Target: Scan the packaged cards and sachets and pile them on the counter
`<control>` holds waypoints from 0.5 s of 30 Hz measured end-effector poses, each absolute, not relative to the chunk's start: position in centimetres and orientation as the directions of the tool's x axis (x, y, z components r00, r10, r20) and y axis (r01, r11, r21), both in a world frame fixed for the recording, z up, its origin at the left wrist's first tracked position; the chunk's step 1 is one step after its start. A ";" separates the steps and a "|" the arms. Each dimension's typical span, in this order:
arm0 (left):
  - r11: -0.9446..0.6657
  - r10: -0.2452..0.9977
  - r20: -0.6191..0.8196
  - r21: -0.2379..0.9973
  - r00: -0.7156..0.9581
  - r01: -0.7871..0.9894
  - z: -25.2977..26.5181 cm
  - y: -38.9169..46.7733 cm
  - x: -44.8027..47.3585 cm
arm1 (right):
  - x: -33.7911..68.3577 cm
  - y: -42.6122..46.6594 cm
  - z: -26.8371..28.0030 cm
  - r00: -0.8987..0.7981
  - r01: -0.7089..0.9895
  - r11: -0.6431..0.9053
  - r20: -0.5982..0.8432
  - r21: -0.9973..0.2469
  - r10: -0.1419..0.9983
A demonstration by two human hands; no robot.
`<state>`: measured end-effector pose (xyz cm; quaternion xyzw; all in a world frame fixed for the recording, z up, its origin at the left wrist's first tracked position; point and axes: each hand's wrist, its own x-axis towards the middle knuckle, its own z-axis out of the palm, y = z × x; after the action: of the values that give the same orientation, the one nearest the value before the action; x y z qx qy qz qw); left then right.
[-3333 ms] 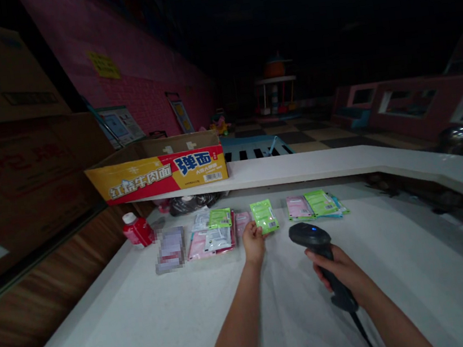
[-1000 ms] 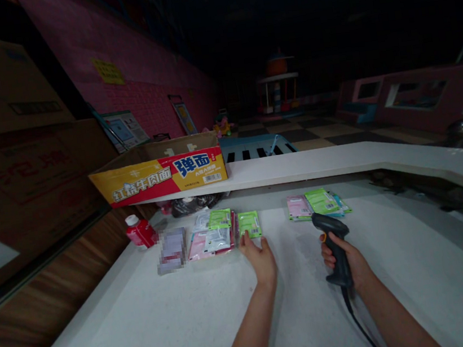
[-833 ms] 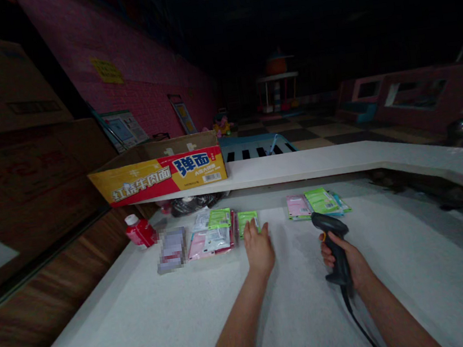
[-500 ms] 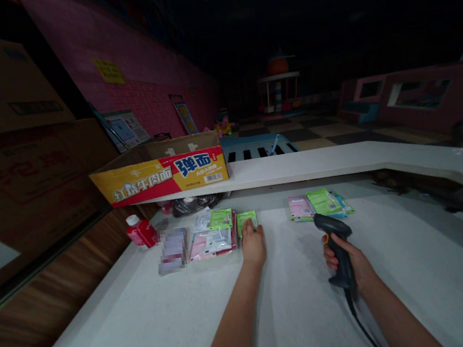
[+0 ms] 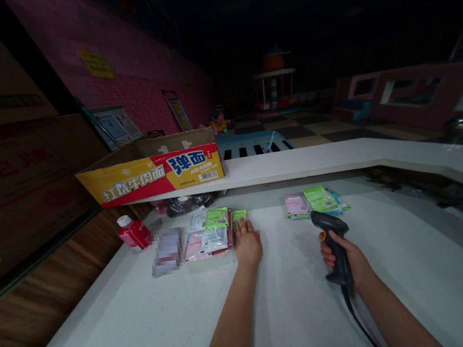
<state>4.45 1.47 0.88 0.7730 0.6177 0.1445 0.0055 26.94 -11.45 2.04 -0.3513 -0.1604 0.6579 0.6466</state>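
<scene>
My left hand (image 5: pixel 248 244) lies palm down on the white table, fingers stretched out over a small green packet (image 5: pixel 239 214) and partly hiding it. Just left of these fingers is a pile of flat packets (image 5: pixel 212 238), pink, silvery and green, close beside the green one. My right hand (image 5: pixel 356 262) is wrapped round the handle of a dark barcode scanner (image 5: pixel 333 245), whose cable runs down toward me. Beyond the scanner's head lies a second group of packets, with a pink packet (image 5: pixel 296 205) and a green packet (image 5: pixel 319 199) on top.
A red bottle with a white cap (image 5: pixel 133 232) and a blurred-out flat item (image 5: pixel 167 251) are at the left. An open yellow and red carton (image 5: pixel 154 172) sits on the raised shelf (image 5: pixel 298 163). Brown boxes (image 5: pixel 21 167) are stacked far left.
My left hand has slid the green packet slightly left, up against the pile, and its fingers lie flatter. My right hand still holds the scanner. The view has shifted slightly.
</scene>
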 end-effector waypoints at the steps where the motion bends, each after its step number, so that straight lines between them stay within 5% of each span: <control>1: -0.250 0.955 0.209 0.187 0.210 0.950 0.9 1.6 4.4 | 27.0 -11.4 2.0 0.086 -0.741 -0.108 -0.254 -0.663 0.963; 10: -0.279 0.945 0.223 0.176 0.238 0.944 2.9 2.3 6.2 | 27.1 -11.2 2.4 0.167 -0.785 -0.032 -0.262 -0.618 0.950; 15: -0.398 0.913 0.242 0.344 0.330 0.850 4.2 3.1 11.3 | 27.2 -11.2 2.9 0.225 -0.787 0.007 -0.277 -0.618 0.934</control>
<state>11.29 3.09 4.17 0.8116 0.5430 0.2008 0.0776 27.17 -11.24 2.95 -0.3472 -0.1063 0.6133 0.7014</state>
